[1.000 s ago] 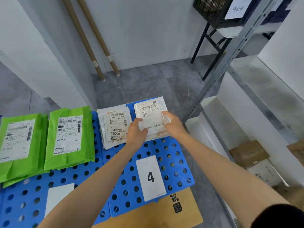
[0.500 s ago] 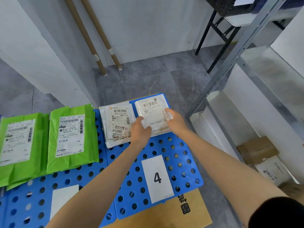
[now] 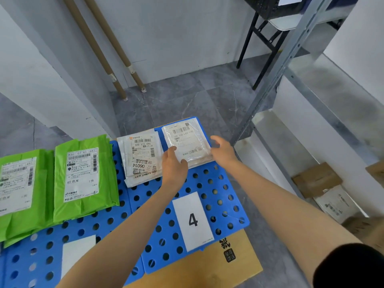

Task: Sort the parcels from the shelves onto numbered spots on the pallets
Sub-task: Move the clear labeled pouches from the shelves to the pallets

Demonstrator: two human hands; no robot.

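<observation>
Right now the clear parcel (image 3: 187,142) lies flat, label up, on the top right corner of the blue pallet (image 3: 218,183), just above ctr of the frame. L hand (image 3: 173,165) rests on the parcel's near-left corner, fingers fairly straight, forefinger laid on the plastic, thumb at the near edge; no real grip seen. R hand (image 3: 223,151) is just beside the parcel's right edge, fingers loose and spread, a bit blurred. It holds nothing; can't tell if it touches. White parcel (image 3: 141,156) lies just left of the clear one, edges nearly touching, w/ "06014" upside down on its label. Further left are 2 green parcels (image 3: 83,177) side by side w/ white labels, the left one cut by the frame edge. "4" card (image 3: 193,220) sits on the pallet below ctr, between the forearms, apart from the parcels. Cardboard (image 3: 207,267) sticks out under the pallet at btm. Shelf post (image 3: 276,67) runs diagonally up the right side. Brown box (image 3: 316,179) sits on a low shelf, lower right. 2 poles (image 3: 99,44) lean on the wall, upper left.
</observation>
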